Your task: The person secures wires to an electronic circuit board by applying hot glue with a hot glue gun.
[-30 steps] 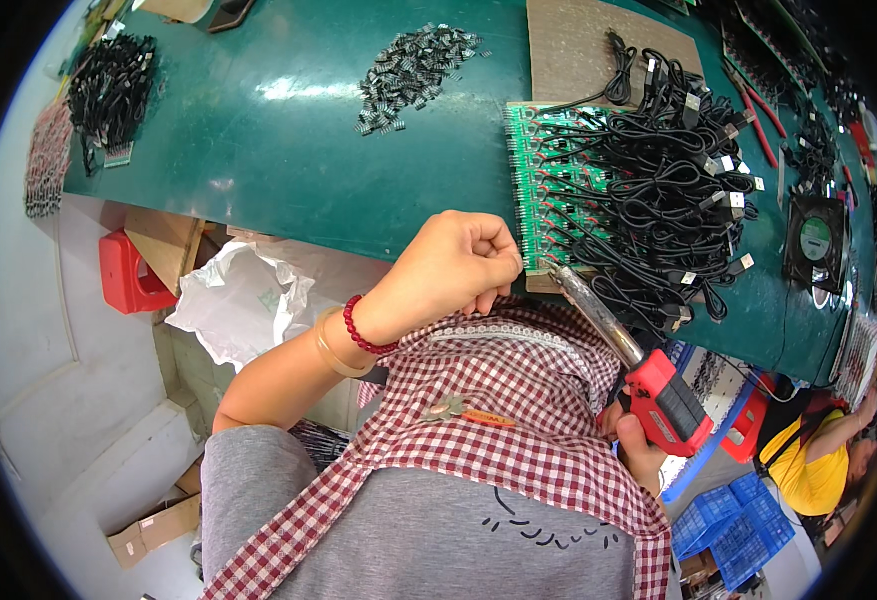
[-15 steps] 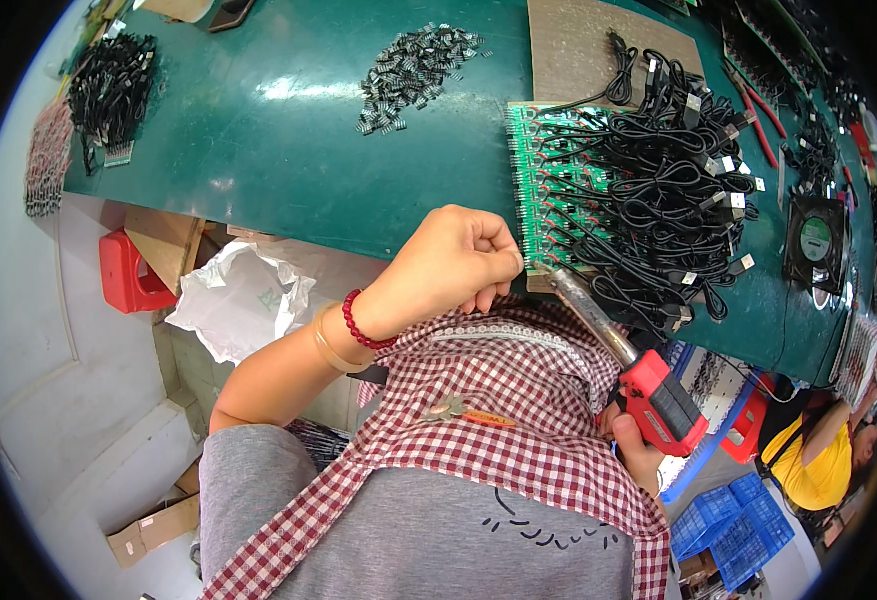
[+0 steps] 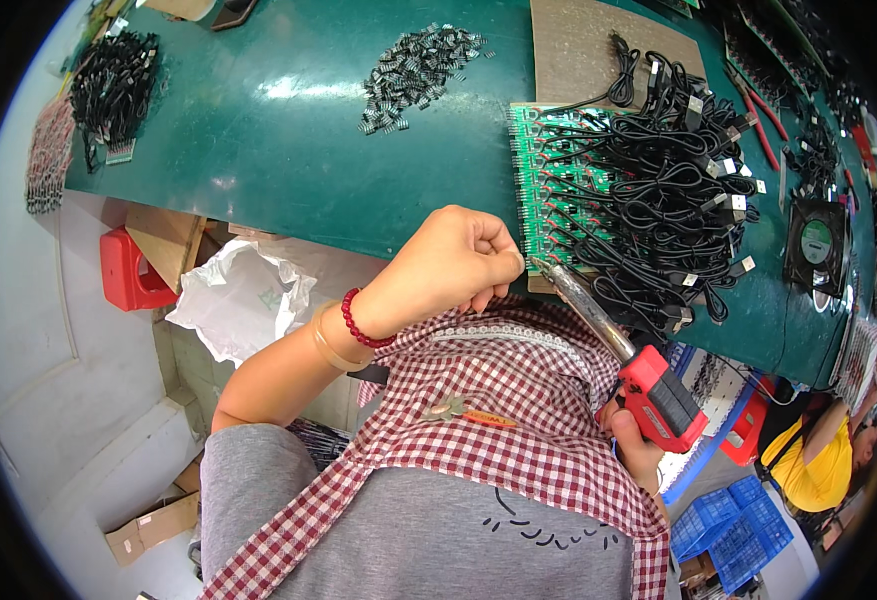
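On our green counter [image 3: 258,140] we see a heap of small grey parts [image 3: 420,72] and, far left, a black cable bundle [image 3: 113,90]. A brown board [image 3: 583,45] lies at the back and a small fan [image 3: 816,243] to the right. Under the counter sit a red box [image 3: 126,272], crumpled white plastic [image 3: 243,300], blue crates [image 3: 743,530] and a person in yellow [image 3: 818,462].

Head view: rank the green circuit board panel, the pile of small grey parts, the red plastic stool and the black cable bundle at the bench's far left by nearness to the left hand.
From the left hand:
1. Green circuit board panel, just right of the fist.
2. Pile of small grey parts, up the bench, slightly left.
3. Red plastic stool, on the floor, left.
4. Black cable bundle, bench's far left.
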`<state>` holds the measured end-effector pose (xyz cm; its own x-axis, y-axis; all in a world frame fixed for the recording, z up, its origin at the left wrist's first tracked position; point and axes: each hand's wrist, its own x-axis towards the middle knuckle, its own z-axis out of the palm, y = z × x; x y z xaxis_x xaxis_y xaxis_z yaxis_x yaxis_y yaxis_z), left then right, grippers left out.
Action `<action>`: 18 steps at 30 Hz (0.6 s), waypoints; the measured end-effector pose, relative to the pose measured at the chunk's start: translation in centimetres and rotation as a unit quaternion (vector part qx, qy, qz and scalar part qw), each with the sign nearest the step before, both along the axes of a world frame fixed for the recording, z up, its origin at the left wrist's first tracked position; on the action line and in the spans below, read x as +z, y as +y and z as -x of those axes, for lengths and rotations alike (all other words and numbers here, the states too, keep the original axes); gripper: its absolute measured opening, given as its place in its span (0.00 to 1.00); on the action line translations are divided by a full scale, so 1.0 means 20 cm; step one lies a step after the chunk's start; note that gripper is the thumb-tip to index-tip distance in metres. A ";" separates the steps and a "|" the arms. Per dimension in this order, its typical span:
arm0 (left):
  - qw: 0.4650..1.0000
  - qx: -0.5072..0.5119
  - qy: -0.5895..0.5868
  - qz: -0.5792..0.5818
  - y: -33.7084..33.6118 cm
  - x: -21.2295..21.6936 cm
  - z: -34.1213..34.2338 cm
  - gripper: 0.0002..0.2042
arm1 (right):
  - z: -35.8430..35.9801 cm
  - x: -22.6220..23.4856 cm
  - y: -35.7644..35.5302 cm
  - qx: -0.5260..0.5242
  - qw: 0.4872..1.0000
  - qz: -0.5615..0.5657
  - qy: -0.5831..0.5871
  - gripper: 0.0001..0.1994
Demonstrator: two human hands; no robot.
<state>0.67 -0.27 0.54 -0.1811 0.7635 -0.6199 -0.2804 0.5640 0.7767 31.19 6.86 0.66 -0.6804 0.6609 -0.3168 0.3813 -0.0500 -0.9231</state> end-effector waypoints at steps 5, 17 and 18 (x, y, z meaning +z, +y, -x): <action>1.000 0.000 0.001 0.001 0.00 0.00 0.00 0.06 | -0.02 0.01 -0.01 -0.015 0.999 0.024 0.020 0.14; 1.000 0.002 -0.001 -0.011 0.00 0.00 0.00 0.05 | 0.01 0.05 -0.03 -0.049 0.994 0.092 0.040 0.13; 1.000 0.003 -0.002 -0.012 -0.01 -0.01 0.00 0.05 | 0.01 0.05 -0.02 -0.042 0.992 0.112 0.046 0.03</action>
<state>0.77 -0.39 0.41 -0.1832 0.7767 -0.6027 -0.2858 0.5445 0.7886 30.94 6.46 1.74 -0.6594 0.6355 -0.4016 0.2821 -0.2861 -0.9157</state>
